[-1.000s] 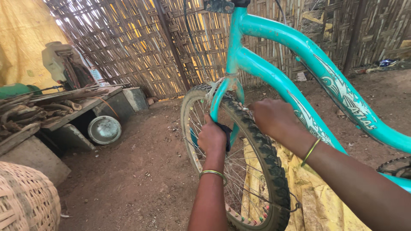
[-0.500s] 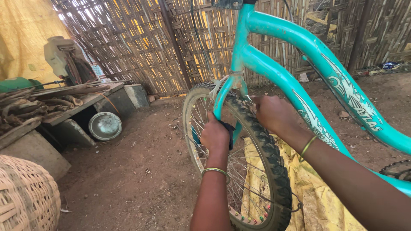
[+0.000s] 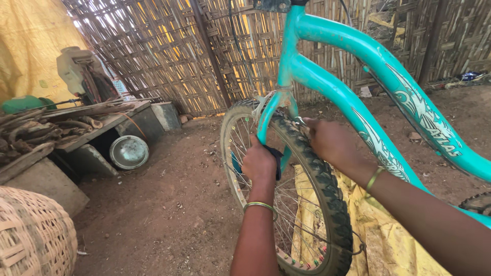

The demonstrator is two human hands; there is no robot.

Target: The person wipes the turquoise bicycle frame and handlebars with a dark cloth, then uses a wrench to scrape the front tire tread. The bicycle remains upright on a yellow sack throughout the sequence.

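Gripping the front tyre [image 3: 327,189], right hand [image 3: 332,140] sits atop it.

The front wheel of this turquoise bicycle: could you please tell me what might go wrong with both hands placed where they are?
The left hand reaches through by the fork, close to the spokes; if the wheel turned, fingers could be pinched. The right hand rests on the knobbly tyre near the fork crown, another likely pinch point. The yellow sheet under the wheel might snag or slip.
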